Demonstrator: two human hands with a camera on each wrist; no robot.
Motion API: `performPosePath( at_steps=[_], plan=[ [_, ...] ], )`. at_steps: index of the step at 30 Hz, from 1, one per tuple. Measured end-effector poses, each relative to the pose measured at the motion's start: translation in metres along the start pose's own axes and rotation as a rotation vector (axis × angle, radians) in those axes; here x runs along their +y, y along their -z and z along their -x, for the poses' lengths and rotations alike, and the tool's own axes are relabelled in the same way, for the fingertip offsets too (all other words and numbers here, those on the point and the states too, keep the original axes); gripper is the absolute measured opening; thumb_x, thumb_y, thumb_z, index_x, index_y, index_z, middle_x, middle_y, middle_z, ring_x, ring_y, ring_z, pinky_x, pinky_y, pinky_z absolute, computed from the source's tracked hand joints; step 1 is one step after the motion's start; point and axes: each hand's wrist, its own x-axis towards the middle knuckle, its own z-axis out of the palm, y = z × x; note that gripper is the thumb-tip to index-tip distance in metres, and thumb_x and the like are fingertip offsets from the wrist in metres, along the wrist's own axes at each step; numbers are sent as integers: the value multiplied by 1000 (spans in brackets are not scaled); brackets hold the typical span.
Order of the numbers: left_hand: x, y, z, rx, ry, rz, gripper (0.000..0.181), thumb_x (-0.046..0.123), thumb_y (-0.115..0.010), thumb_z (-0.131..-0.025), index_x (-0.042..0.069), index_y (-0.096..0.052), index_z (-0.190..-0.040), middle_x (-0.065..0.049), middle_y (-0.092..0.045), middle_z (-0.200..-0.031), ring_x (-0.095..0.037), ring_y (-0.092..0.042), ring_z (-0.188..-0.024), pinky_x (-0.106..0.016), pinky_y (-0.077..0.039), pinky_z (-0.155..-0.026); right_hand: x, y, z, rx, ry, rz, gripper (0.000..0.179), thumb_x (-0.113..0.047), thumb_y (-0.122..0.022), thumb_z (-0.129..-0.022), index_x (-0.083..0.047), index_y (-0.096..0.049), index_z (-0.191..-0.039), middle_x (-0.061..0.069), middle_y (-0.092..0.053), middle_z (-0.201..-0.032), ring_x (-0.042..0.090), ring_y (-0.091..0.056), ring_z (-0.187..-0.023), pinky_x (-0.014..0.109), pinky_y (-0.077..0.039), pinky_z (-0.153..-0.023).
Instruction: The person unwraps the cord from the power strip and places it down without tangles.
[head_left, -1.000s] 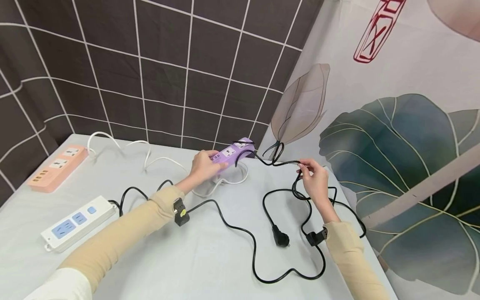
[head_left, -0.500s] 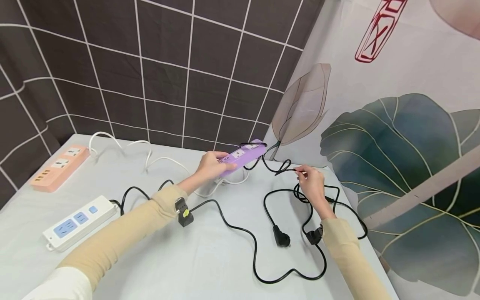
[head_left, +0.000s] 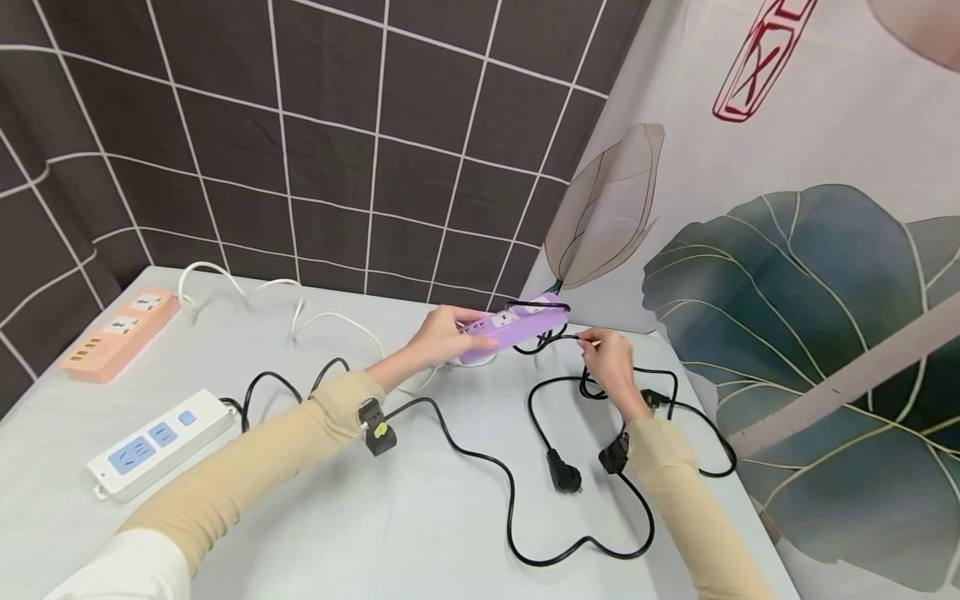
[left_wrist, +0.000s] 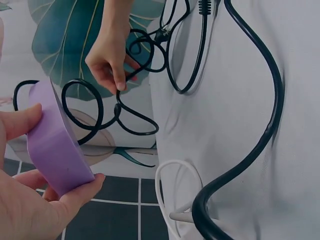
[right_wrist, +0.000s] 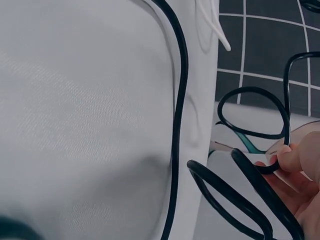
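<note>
My left hand [head_left: 444, 337] grips the near end of a purple power strip [head_left: 516, 327], thumb on one side and fingers on the other. The strip is raised and tilted, as the left wrist view also shows. A black cord [head_left: 564, 337] loops over and around the strip's far end. To its right, my right hand [head_left: 609, 360] pinches that cord between thumb and fingertips. In the right wrist view, a loop of the black cord [right_wrist: 252, 90] rises from the pinching fingers. More black cord hangs in a tangle below the right hand.
At the left lie an orange power strip [head_left: 123, 335] with a white cord [head_left: 337, 318] and a white power strip [head_left: 161, 446] with blue sockets. A black plug [head_left: 563, 472] and a long black cord [head_left: 512, 500] lie on the white table [head_left: 420, 533]. Curtains hang behind.
My left hand has carried the purple strip rightward and slightly down, toward the right hand. My right hand has moved slightly left, still pinching the cord, and the cord between the hands has bunched up.
</note>
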Motion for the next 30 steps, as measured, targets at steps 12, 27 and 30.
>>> performPosePath(
  at_steps=[12,27,30],
  plan=[
    [5,-5,4,-136,-73,-32,48,21,-78,-77,4,-66,-120,-13,-71,-108,-18,-63,-88,-21,-50,-69,-10,-9,-12,-57,12,58,21,-1,-58,-84,7,-70,-99,25,-71,-88,31,-66,-63,38,-49,-54],
    [2,-16,-1,-214,-273,-506,50,28,-83,-67,6,-72,-111,-4,-72,-99,-15,-58,-89,-28,-45,-80,-18,9,-31,21,-59,-79,15,-8,-60,-92,1,-71,-98,21,-72,-90,31,-70,-71,19,-41,-51],
    [-1,-17,-4,-181,-286,-584,47,28,-83,-65,7,-73,-106,-4,-71,-95,-16,-57,-88,-29,-45,-79,-17,18,-34,76,-21,-99,15,-6,-59,-93,1,-71,-99,21,-72,-92,32,-70,-73,17,-40,-52]
  ],
)
